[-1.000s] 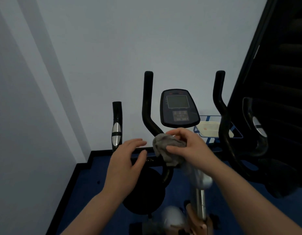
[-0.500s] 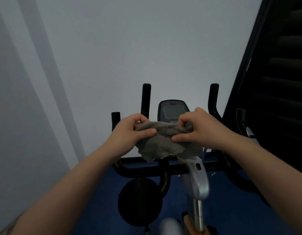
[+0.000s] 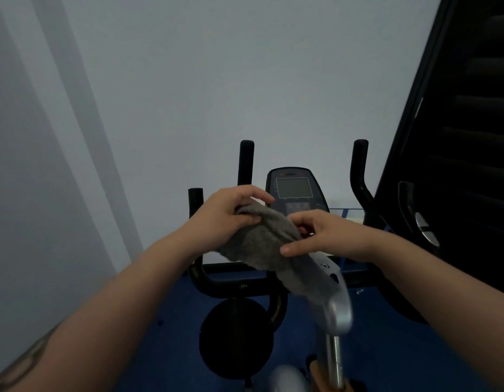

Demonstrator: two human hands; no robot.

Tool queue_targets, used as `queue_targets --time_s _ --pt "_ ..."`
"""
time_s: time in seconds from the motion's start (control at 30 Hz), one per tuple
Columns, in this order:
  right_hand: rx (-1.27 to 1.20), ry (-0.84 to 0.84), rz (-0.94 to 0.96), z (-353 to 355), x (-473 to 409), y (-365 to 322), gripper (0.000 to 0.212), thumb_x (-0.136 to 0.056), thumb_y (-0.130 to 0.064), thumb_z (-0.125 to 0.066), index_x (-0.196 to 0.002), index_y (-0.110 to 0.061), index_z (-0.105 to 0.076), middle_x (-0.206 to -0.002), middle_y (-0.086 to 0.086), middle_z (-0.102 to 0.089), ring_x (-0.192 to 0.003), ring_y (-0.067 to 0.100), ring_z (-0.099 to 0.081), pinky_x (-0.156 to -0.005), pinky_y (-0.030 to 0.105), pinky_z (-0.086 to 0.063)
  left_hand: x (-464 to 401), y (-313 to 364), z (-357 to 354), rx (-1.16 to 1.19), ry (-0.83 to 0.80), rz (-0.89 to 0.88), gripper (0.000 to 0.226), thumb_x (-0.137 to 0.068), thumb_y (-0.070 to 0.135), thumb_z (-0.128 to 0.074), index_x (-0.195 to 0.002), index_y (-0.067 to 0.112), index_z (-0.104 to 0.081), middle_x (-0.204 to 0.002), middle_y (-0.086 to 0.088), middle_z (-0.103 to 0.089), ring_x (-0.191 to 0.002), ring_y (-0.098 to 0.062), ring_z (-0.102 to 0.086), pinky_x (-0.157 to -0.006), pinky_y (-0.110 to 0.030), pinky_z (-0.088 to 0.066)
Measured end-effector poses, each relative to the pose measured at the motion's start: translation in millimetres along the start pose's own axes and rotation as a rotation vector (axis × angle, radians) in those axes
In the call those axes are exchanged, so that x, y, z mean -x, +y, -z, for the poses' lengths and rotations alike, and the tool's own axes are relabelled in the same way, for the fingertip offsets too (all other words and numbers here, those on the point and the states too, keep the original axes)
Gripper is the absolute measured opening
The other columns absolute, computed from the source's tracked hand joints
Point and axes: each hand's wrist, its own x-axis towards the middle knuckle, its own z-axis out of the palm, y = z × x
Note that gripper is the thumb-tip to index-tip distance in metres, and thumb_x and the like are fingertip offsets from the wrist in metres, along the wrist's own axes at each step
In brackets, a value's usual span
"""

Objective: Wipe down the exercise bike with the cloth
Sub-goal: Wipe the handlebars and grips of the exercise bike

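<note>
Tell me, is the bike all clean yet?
Not yet. Nothing on the bike shows as wiped. Both the left hand and right hand grip the grey cloth in the air, above the handlebars. The console, handlebars and the rest are still to wipe.

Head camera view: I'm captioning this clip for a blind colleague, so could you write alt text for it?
Two hands, left hand and right hand, hold a crumpled grey cloth in the air in front of an exercise bike's console. Black handlebars rise against a pale wall, over a blue floor.
</note>
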Motion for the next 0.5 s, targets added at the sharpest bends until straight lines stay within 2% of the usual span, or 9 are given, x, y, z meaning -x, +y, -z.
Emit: queue_targets --time_s 0.1,0.2,0.23,0.3,0.4,0.47,0.5 --pt "0.085 0.064 0.050 8.2 1.2 4.7 0.047 -0.069 -0.047 -0.078 -0.101 -0.015 -0.067 -0.103 0.002 -0.070 -0.101 0.016 -0.066 -0.097 0.040 -0.050 -2.7 -1.6 8.0 -0.033 -0.024 0.020 0.032 -0.086 0.006 -0.068 -0.106 0.030 -0.068 -0.093 0.010 -0.073 -0.091 0.004 -0.063 -0.076 -0.007 -0.046" --pt "0.133 0.050 0.063 17.9 1.2 10.2 0.050 -0.071 -0.050 -0.076 -0.097 -0.009 -0.065 -0.102 0.008 -0.070 -0.100 0.022 -0.066 -0.095 0.043 -0.051 -5.6 -3.1 13.4 -0.078 -0.007 0.042 0.028 -0.083 0.011 -0.073 -0.099 0.034 -0.070 -0.094 0.014 -0.072 -0.090 0.006 -0.063 -0.075 -0.004 -0.043" --pt "0.127 0.050 0.049 20.8 1.1 12.5 0.048 -0.071 -0.050 -0.075 -0.095 -0.010 -0.065 -0.100 0.011 -0.070 -0.096 0.025 -0.067 -0.092 0.043 -0.053 -5.6 -3.7 15.0 -0.081 -0.006 0.048 0.027 -0.082 0.012 -0.073 -0.095 0.036 -0.070 -0.091 0.017 -0.072 -0.089 0.007 -0.063 -0.074 -0.005 -0.043" --pt "0.160 0.095 0.021 23.8 1.0 15.7 0.034 -0.070 -0.051 -0.074 -0.082 -0.020 -0.067 -0.088 0.009 -0.071 -0.079 0.018 -0.067 -0.078 0.037 -0.053 -5.4 -5.9 18.0 -0.083 0.001 0.078 0.025 -0.082 0.013 -0.074 -0.088 0.037 -0.072 -0.085 0.022 -0.071 -0.086 0.008 -0.063 -0.071 -0.007 -0.044" --pt "0.272 0.307 -0.055 20.0 -2.8 21.0 0.034 -0.081 -0.048 -0.070 -0.072 -0.016 -0.063 -0.067 0.004 -0.064 -0.064 0.013 -0.059 -0.063 0.030 -0.044 -5.2 -9.9 14.8 -0.014 0.103 0.150 0.020 -0.080 0.013 -0.076 -0.083 0.033 -0.075 -0.082 0.017 -0.073 -0.081 0.005 -0.065 -0.073 -0.015 -0.046" --pt "0.213 0.477 -0.088 8.3 -7.2 22.3 0.039 -0.091 -0.042 -0.062 -0.072 -0.008 -0.062 -0.070 0.010 -0.064 -0.067 0.018 -0.058 -0.061 0.030 -0.042 -4.7 -9.1 3.6 0.007 0.216 0.190 0.017 -0.079 0.016 -0.078 -0.083 0.032 -0.074 -0.082 0.014 -0.073 -0.081 0.001 -0.066 -0.078 -0.020 -0.050" --pt "0.077 0.535 -0.105 0.7 -9.8 21.9 0.039 -0.094 -0.038 -0.058 -0.078 -0.003 -0.065 -0.077 0.015 -0.068 -0.071 0.021 -0.061 -0.063 0.030 -0.044 -3.1 -7.4 -5.6 0.000 0.247 0.197 0.017 -0.079 0.016 -0.078 -0.083 0.033 -0.073 -0.083 0.015 -0.073 -0.082 0.000 -0.066 -0.078 -0.020 -0.051"
